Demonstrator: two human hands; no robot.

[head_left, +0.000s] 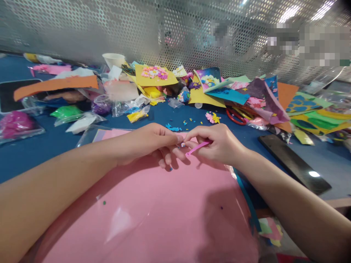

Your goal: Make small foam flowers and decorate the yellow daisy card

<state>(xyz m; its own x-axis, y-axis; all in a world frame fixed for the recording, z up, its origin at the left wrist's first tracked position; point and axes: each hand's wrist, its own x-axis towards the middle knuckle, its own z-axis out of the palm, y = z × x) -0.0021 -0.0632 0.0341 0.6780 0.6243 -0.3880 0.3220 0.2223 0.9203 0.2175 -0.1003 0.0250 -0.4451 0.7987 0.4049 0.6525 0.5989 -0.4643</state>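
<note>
My left hand [166,142] and my right hand [218,142] meet at the fingertips over a pink sheet [164,208] in a clear plastic sleeve. Between the fingertips shows a tiny white and multicoloured bit of clay [182,145]; the thumb and forefinger of my left hand close on it. My right hand's fingertips are pinched beside it. A thin pink plastic tool [199,147] is tucked in my right hand, its tip pointing down to the left. Blue clay scraps [173,128] lie just beyond my hands. A pink and yellow pair of clay flowers [212,117] lies behind my right hand.
Across the back lie bagged green clay [66,111], bagged magenta clay [17,124], a yellow card with flowers [156,75], red-handled scissors [236,116] and coloured papers. A dark phone [293,160] lies at right. A perforated metal panel [131,33] stands behind.
</note>
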